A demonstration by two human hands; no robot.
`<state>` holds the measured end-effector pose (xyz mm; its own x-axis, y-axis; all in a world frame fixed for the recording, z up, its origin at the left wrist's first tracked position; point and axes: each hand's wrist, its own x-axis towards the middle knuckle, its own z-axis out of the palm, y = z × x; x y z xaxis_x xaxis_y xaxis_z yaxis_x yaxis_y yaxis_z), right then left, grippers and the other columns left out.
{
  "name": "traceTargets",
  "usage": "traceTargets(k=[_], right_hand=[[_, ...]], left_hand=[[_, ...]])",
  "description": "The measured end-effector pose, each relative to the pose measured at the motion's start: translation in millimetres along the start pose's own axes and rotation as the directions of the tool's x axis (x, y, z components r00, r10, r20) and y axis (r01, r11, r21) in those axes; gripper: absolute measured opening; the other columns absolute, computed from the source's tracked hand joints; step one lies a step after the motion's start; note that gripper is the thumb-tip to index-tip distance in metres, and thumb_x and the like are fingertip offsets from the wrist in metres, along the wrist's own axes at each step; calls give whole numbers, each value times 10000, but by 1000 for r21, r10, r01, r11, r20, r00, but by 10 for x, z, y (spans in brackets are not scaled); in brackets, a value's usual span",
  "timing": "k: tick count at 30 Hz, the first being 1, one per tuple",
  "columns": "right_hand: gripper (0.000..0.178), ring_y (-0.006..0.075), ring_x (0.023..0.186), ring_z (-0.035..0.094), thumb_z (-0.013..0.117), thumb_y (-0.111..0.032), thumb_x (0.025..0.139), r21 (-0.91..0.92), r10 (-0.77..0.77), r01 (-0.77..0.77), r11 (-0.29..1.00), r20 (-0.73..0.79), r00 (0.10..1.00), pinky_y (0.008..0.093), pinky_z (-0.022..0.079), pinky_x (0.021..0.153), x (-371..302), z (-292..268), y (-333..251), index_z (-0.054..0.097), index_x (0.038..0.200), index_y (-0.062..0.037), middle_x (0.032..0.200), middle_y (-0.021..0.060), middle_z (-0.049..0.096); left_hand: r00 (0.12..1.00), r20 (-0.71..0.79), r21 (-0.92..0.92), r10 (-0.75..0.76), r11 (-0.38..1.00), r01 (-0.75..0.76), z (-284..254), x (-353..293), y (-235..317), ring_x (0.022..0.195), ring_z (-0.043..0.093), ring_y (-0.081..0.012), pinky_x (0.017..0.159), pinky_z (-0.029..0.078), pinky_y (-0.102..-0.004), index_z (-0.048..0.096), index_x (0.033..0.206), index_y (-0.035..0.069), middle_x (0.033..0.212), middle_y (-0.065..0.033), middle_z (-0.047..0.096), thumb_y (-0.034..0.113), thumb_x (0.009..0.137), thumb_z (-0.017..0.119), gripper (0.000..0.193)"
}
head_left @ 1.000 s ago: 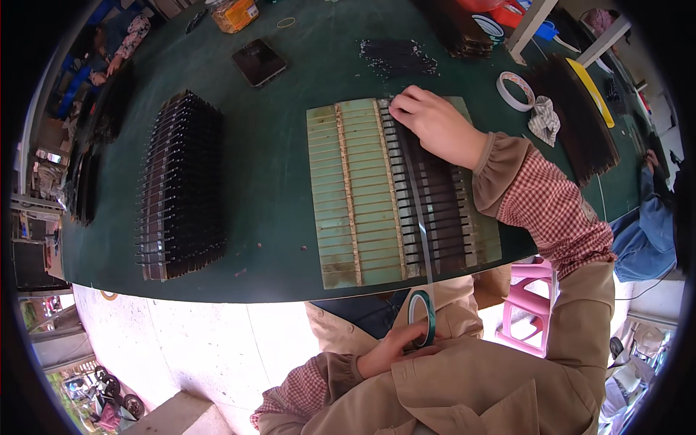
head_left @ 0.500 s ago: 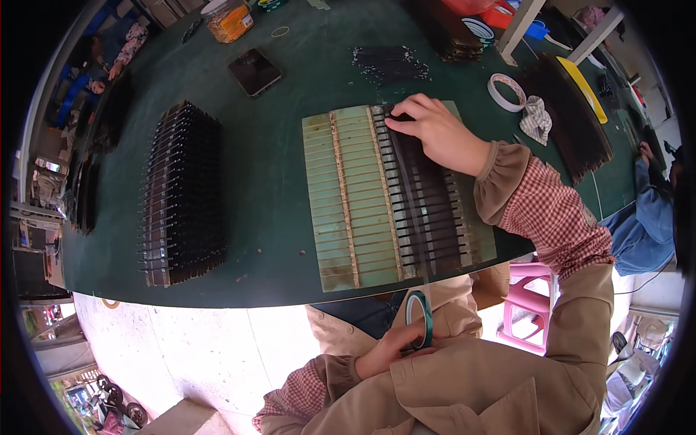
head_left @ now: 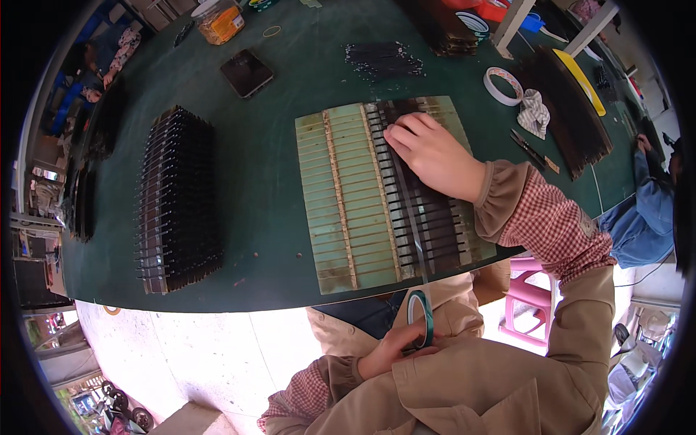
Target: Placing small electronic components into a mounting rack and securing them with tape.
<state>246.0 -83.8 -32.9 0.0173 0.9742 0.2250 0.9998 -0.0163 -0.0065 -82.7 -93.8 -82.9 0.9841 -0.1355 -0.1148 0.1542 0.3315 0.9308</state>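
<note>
My left hand is closed around a roll of green tape, low in front of my body below the table edge. From the roll a clear tape strip runs up over a dark comb-like piece with a row of short pins. That piece lies on a pale green grooved board with brown ridges. On the upper part of the strip, my right hand presses with curled fingers, which hide what is directly under them.
A stack of dark pinned pieces stands at left. Beyond the board are loose black pins, a phone and a plastic jar. Rightward lie a white tape roll, a cloth, a slim dark tool and more dark pieces.
My right hand has slid a little toward me along the tape strip, its fingers more curled. The slim dark tool near the cloth now shows more fully. My left hand stays on the roll.
</note>
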Motion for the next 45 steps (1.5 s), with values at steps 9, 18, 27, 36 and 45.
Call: traceTargets(k=[9,18,27,36,45], right_hand=[[415,275,1051,492,596,34,670,-17,-65,64,998,-105,992,371,413,954,-103,-52,-75,655,1079,1,1092,95,549],[244,257,1023,495,608,-33,730,-109,-83,66,992,-165,983,369,411,931,-137,-92,-215,684,951,38,1046,84,553],[279,255,1091,487,587,-3,723,-158,-60,60,986,6,998,370,401,958,-209,-41,-331,681,982,38,1109,98,555],[462,295,1110,498,602,40,673,60,-70,75,995,-78,994,409,406,977,-292,-147,-294,628,1134,26,1157,123,555],[426,292,1126,498,573,10,717,26,18,-16,1000,-82,996,397,414,977,-389,-201,-403,628,1138,35,1190,118,559]], left_hand=[[1000,-15,9,2,1000,-2,35,8,-14,903,651,-144,793,510,-258,588,1178,-14,983,-103,677,47,888,673,308],[999,-41,47,27,999,-25,18,68,45,849,647,-129,749,510,-253,597,1176,9,943,-87,674,48,878,686,314],[997,-41,64,-63,996,66,62,63,106,816,653,-130,722,514,-257,600,1152,12,919,-87,677,68,875,695,298],[998,-50,124,46,991,-40,65,44,2,819,656,-136,715,513,-257,604,1139,20,894,-83,683,65,867,703,294],[998,-61,131,22,991,-14,42,62,34,794,635,-131,707,503,-257,606,1144,25,892,-65,654,63,862,709,303]])
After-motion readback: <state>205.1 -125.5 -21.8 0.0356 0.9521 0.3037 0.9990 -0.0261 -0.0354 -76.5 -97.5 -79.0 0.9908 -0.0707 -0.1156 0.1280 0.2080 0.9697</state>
